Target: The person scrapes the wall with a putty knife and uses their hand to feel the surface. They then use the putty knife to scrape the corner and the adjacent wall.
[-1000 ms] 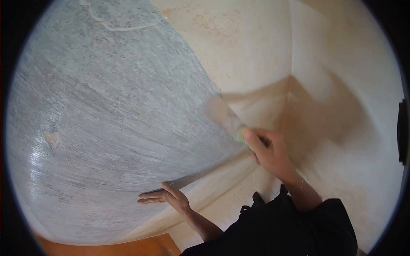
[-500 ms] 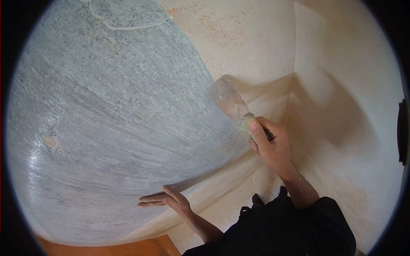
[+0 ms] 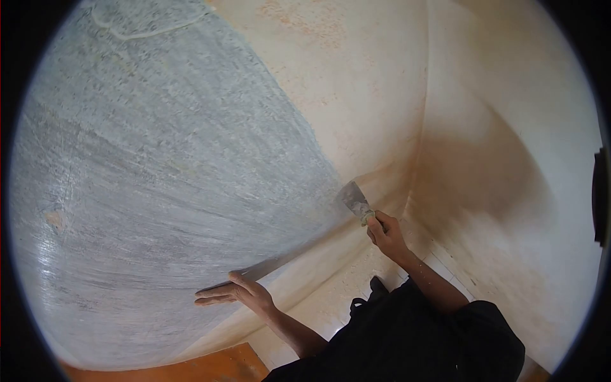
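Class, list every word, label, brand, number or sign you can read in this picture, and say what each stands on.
There are none to read: no lettering or numbers show on the grey metal-bladed scraper, the broad grey-coated wall or the black cloth garment. Any tiny mark on the scraper would be too small to make out.

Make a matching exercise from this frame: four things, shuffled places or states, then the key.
Things
1. scraper
2. left hand
3. orange surface
4. pale curved line

Places and states
A. near the top left of the view
B. gripped in the right hand
C. fingers stretched out, over the lower part of the grey wall area
D. along the bottom of the view

Pairs: 1-B, 2-C, 3-D, 4-A
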Tool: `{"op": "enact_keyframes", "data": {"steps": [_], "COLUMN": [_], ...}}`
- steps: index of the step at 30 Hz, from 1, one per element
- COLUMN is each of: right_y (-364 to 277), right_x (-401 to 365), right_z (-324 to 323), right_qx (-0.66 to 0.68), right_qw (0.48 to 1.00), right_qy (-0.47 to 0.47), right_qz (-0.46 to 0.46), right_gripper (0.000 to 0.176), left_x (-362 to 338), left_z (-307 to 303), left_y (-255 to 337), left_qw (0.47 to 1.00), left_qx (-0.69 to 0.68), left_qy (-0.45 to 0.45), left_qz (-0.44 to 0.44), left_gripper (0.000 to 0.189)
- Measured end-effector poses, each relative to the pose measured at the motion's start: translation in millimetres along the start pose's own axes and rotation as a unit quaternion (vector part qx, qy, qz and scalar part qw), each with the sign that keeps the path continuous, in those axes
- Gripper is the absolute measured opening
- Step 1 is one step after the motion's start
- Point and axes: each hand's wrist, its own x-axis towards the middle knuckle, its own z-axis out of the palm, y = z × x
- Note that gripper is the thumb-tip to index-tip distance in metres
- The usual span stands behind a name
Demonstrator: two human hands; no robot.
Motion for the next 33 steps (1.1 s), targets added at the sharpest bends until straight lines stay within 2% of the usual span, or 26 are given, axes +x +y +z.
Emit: {"op": "enact_keyframes", "data": {"steps": [7,11,14,16,22,24,26,29,33], "right_y": [-45,-26,-70,-67,3,1,-6,-6,-3], "right_x": [6,8,20,19,6,3,7,10,10], "right_z": [5,2,12,11,-7,-6,-6,-12,-11], "right_qx": [-0.07,-0.105,-0.125,-0.119,-0.127,-0.115,-0.017,-0.081,-0.047], "right_qw": [0.996,0.99,0.984,0.986,0.988,0.99,0.996,0.991,0.993], "right_qy": [0.012,0.02,0.025,0.011,-0.018,-0.033,-0.078,-0.07,-0.095], "right_qz": [-0.058,-0.088,-0.122,-0.118,-0.09,-0.072,-0.038,-0.084,-0.043], "right_gripper": [0.036,0.03,0.029,0.029,0.026,0.025,0.024,0.023,0.024], "left_x": [1,-1,1,1,0,-5,-11,-17,-40], "left_z": [-2,-1,-1,-2,-1,-5,-5,0,14], "left_y": [6,6,4,4,3,19,31,42,53], "left_qw": [1.0,0.999,0.999,0.999,1.0,1.0,0.998,0.998,0.997], "left_qx": [0.015,0.008,0.006,0.006,0.013,-0.009,-0.054,-0.055,-0.072], "left_qy": [0.002,-0.007,-0.013,-0.02,-0.009,0.002,0.016,0.018,0.01], "left_qz": [-0.014,-0.034,-0.044,-0.038,-0.015,-0.018,-0.025,-0.024,-0.037], "left_gripper": [0.1,0.103,0.108,0.118,0.114,0.111,0.103,0.103,0.103]}}
